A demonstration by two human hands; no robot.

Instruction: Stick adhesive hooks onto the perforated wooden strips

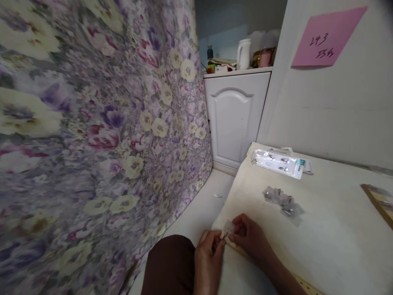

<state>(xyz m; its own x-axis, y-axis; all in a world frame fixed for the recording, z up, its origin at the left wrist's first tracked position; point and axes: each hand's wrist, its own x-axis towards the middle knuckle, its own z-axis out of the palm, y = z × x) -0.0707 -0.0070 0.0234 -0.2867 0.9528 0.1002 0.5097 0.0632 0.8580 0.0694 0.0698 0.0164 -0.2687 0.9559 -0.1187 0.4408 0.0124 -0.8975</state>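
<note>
At the near left edge of the table (331, 213), my two hands meet over a small clear plastic bag (228, 226). My left hand (208, 256) pinches its lower side, with a tiny shiny piece between the fingers that is too small to make out. From the right, my right hand (250, 237) grips the bag between thumb and fingers. Beyond my hands lie several small clear bags with metal pieces (285, 203), loosely heaped together. Farther back rests a clear blister pack (276, 163) holding several small metal items, with a teal label at one end.
A brown-edged tray or frame (379, 205) sits at the table's right. Floral curtain (123, 123) hangs along the left. Behind stands a white cabinet (236, 119) with a white jug (244, 54) on top. A pink note (330, 37) is stuck to the wall.
</note>
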